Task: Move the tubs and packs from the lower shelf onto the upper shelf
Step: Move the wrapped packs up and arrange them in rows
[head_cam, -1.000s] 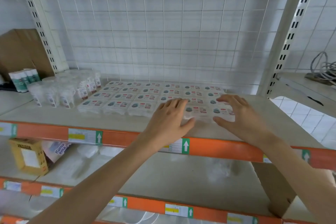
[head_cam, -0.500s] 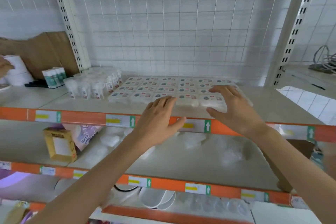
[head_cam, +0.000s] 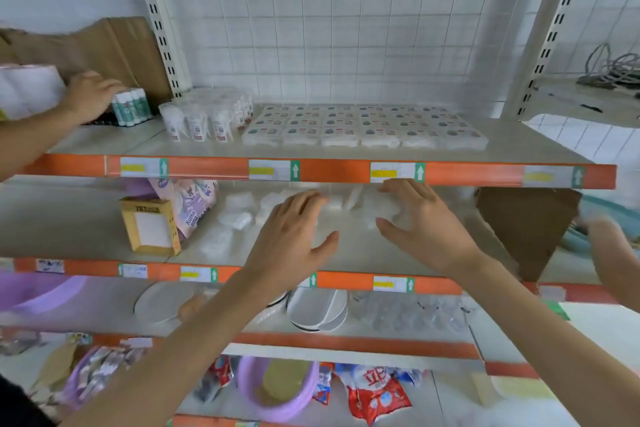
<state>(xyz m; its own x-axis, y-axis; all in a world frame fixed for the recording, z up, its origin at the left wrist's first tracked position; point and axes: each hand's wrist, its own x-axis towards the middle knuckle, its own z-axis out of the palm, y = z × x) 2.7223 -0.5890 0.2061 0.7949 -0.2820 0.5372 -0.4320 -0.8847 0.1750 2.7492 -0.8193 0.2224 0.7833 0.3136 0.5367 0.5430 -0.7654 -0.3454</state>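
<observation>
Reaching hands: the left hand [head_cam: 294, 236] and the right hand [head_cam: 427, 229] are both in over the front edge of the lower shelf [head_cam: 69, 225], fingers straight and spread, holding nothing, with the thumbs turned toward each other.
Target pack: a clear-wrapped white pack [head_cam: 375, 210] lies toward the back edge of the lower shelf, just beyond the right fingertips. More loose white packs [head_cam: 239, 215] lie left of it, toward the middle.
Which way it points: the wrapping is blurred, so its long axis and label side cannot be told.
Upper shelf [head_cam: 519, 149]: labelled flat packs [head_cam: 363, 128] lie face up in straight rows parallel to the front edge, and clear tubs [head_cam: 204, 121] stand upright at their left end.
Doing the step well: probably close one hand on each end of the pack, draw it toward the front edge first, then raise it clear of the orange lip [head_cam: 467, 175] above.
Setting down: lay it flat, label up, squared to the rows. The bare strip near the right front corner looks like the free spot.
Left end of lower shelf: a yellow box [head_cam: 150, 225] and a purple pack [head_cam: 194, 201] stand well apart from the hands.
</observation>
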